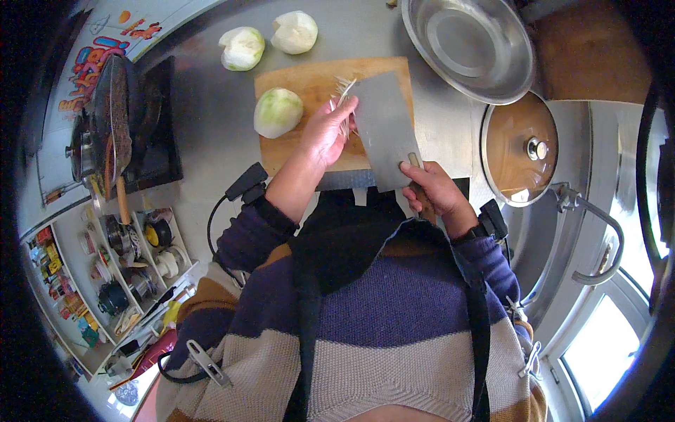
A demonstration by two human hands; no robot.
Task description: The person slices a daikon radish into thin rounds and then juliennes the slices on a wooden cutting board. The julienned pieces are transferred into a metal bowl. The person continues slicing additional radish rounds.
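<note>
My right hand (437, 191) grips the wooden handle of a cleaver (387, 126), its broad blade raised and angled away from me over the wooden cutting board (311, 75). In my left hand (329, 132) are thin white vegetable shreds (345, 87), held close beside the blade; the thumb is near the blade's edge. Some shreds stick out past the fingers. To the left of that hand, a peeled pale-green vegetable (278, 112), possibly a kohlrabi, rests on the board.
Two cut peeled vegetables, one left (242, 48) and one right (295, 32), lie beyond the board on the metal counter (211, 111). A steel basin (469, 47) stands at far right, near a glass lid (519, 150), with a sink faucet (606, 237) closer. A lidded pan (113, 116) is left.
</note>
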